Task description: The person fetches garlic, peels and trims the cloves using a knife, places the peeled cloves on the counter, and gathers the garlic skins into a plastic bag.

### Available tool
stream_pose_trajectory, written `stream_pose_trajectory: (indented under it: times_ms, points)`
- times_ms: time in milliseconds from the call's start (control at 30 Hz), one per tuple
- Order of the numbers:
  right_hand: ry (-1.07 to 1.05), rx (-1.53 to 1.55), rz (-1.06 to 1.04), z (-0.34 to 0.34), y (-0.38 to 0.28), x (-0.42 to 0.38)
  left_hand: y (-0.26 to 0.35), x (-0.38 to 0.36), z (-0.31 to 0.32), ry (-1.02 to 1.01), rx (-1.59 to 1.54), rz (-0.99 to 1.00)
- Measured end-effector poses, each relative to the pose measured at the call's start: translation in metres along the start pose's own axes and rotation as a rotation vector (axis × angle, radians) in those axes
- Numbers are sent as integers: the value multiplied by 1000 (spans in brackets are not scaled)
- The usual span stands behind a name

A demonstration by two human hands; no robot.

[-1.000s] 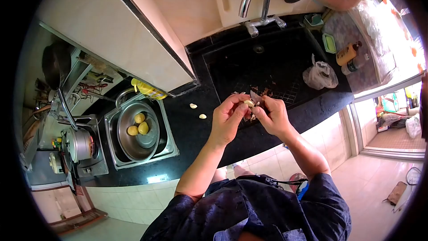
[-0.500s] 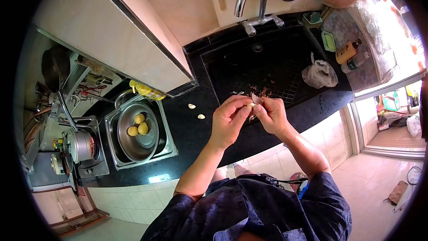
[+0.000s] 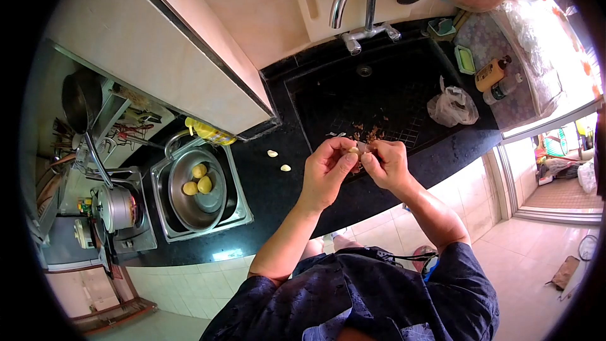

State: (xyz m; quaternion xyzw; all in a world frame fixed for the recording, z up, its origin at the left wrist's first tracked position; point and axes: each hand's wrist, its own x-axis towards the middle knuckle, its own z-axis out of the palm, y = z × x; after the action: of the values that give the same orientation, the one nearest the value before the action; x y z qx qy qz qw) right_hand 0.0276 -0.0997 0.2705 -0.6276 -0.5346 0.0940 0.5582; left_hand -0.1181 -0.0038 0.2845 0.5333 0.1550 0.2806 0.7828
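Observation:
My left hand (image 3: 326, 173) pinches a small pale garlic clove (image 3: 353, 150) over the front edge of the black sink (image 3: 341, 98). Close against it on the right, my right hand (image 3: 388, 167) is closed on a thin blade-like piece (image 3: 362, 146), mostly hidden by the fingers. Brown peel scraps (image 3: 372, 134) lie in the sink just beyond both hands. Two pale cloves, an upper one (image 3: 272, 153) and a lower one (image 3: 286, 168), rest on the black counter (image 3: 265, 199) left of my hands.
On the left, a steel basin (image 3: 178, 205) with yellow potatoes (image 3: 204, 184) stands in a smaller sink. A chrome faucet (image 3: 371, 3) rises behind the black sink. A plastic bag (image 3: 453, 106) sits at its right, near bottles (image 3: 492, 74). A pot (image 3: 117, 208) stands far left.
The blade-like piece has dipped lower between my fingers and shows less. My hands stay close together over the sink edge. The view has shifted slightly.

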Motion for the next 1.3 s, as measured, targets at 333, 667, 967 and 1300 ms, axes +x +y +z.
stream_pose_trajectory:
  times_ms: [333,667,967,1300]
  points:
    - [-27,-32,32,2,-1,2,5,-1,-2,24,100,81]
    - [-78,-16,70,5,-4,-3,13,-8,-6,-3,270,167]
    - [-68,-10,49,9,-3,-6,18,-13,-7,-34,255,167]
    - [-59,-31,-2,8,-5,-6,6,-17,-7,-1,110,92]
